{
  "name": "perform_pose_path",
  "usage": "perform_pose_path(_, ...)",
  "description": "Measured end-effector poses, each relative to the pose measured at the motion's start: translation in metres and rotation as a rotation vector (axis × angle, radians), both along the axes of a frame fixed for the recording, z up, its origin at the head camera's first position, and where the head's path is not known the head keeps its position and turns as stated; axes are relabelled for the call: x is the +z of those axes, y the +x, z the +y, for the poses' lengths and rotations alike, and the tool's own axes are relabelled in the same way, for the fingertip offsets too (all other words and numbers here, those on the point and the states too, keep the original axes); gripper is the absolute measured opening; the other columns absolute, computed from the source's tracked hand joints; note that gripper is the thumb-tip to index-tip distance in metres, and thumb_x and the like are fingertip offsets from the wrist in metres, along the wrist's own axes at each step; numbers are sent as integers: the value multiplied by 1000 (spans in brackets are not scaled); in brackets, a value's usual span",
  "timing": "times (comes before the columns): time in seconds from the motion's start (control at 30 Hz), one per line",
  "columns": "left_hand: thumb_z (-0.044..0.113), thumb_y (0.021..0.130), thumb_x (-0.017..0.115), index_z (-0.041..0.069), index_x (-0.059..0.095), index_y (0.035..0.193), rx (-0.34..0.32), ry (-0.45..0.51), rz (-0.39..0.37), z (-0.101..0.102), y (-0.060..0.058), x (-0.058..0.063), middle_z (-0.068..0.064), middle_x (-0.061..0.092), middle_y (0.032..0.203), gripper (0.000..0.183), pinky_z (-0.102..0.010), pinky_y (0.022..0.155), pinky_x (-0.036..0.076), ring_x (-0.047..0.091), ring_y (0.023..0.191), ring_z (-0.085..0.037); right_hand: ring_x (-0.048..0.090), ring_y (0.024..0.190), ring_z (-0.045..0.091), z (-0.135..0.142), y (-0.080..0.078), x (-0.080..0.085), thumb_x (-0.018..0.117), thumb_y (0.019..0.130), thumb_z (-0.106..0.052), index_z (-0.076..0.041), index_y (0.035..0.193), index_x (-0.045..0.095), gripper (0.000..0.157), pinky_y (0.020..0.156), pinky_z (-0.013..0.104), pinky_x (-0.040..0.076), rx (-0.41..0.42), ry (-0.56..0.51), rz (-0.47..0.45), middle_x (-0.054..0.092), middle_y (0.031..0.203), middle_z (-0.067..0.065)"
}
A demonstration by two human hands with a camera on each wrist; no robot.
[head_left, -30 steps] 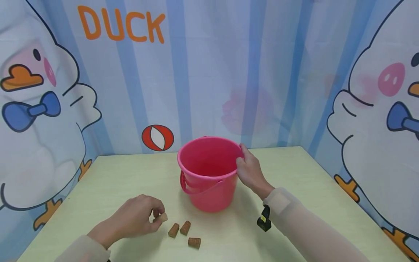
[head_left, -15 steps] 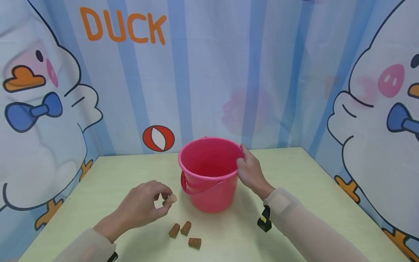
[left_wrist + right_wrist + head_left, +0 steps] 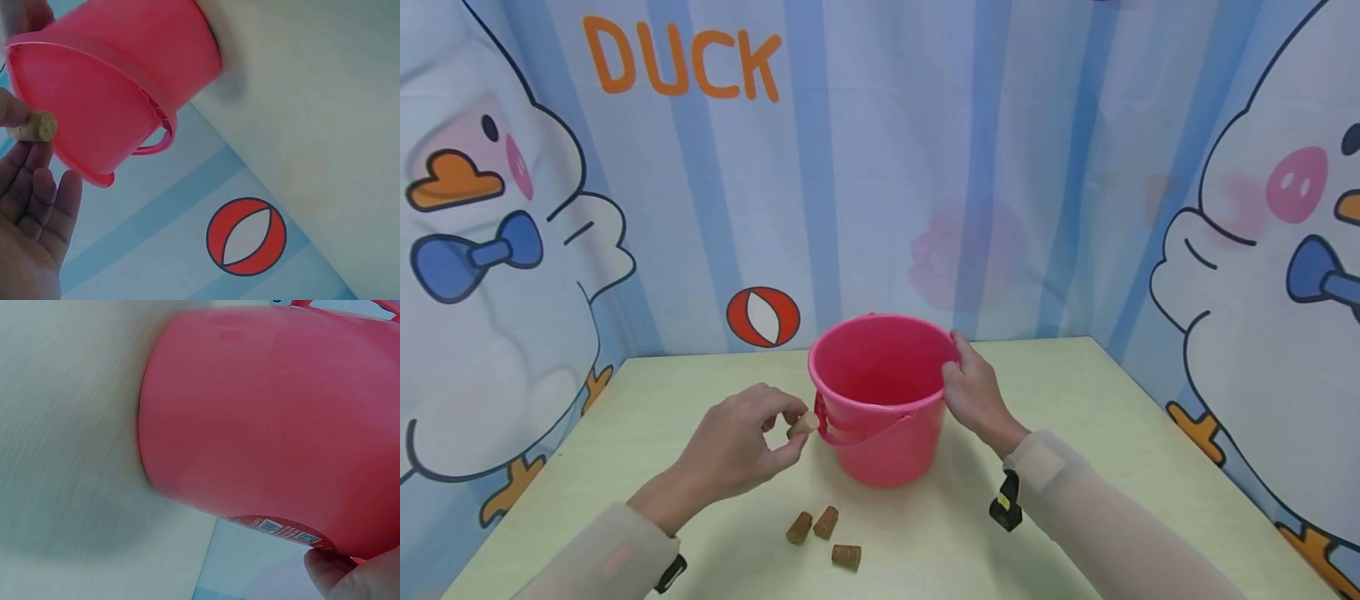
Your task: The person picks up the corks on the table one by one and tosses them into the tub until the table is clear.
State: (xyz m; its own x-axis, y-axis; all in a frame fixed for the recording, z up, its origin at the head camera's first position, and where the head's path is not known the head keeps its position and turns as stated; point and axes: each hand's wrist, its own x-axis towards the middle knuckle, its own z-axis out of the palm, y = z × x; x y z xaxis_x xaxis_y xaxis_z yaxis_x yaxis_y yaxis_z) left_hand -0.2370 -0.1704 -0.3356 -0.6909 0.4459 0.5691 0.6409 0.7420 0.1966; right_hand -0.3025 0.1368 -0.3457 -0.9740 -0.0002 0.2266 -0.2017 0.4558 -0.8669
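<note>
Between thumb and fingers, my left hand pinches a cork just left of the bucket, below its rim. The left wrist view shows the pale end of that cork. A pink bucket stands upright on the table, its handle hanging down at the front left. My right hand grips the bucket's rim on the right side, thumb inside. In the right wrist view the fingers show at the bucket's edge beside a label. Below the bucket lie three brown corks, one of them nearest the front.
The pale table ends at a striped blue curtain printed with large ducks and a red ball. Side curtains flank the table on the left and right. Each wrist carries a black strap.
My left hand has lifted the cork from near the others up and rightward toward the bucket. The right hand and bucket stay in place, as do the three corks on the table.
</note>
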Motion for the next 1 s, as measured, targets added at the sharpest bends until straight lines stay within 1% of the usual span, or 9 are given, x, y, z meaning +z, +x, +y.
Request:
perform_pose_path(0.13,18,78,88,17,75,100,-12,12,30,4,0,7,9,67,89,26,-22,62,52,55,78,-8,31,151,36,0,0,0,39,104,-16,-6,164,13,67,114,51,38,1,1,0,24,168,13)
perform_pose_path(0.3,16,78,88,15,75,102,-42,32,75,9,-2,17,8,68,88,27,-24,62,53,56,79,-9,30,151,37,0,-1,-1,39,104,-16,-5,164,13,66,115,52,37,-1,5,3,25,168,13)
perform_pose_path(0.5,16,76,89,15,74,99,-66,41,109,17,-6,25,7,68,89,27,-25,65,55,60,82,-10,31,150,37,0,-1,0,38,104,-15,-5,164,14,66,115,52,37,7,3,7,26,167,14)
perform_pose_path(0.73,14,76,88,14,73,97,-110,49,177,25,-12,29,5,67,88,26,-27,65,56,60,83,-10,31,150,37,1,-1,-1,40,103,-15,-5,164,14,67,115,52,37,4,3,9,25,167,14)
perform_pose_path(0.9,14,78,86,14,72,96,-108,48,184,30,-14,29,5,68,87,23,-28,67,56,62,83,-11,30,151,37,1,-1,-1,40,104,-15,-5,164,13,67,115,52,38,7,5,4,25,168,14)
perform_pose_path(1.0,14,77,87,13,73,99,-104,45,174,34,-16,30,4,69,88,26,-29,68,58,65,84,-15,30,151,37,1,-1,-1,40,104,-15,-5,164,13,67,115,52,37,7,7,6,25,168,14)
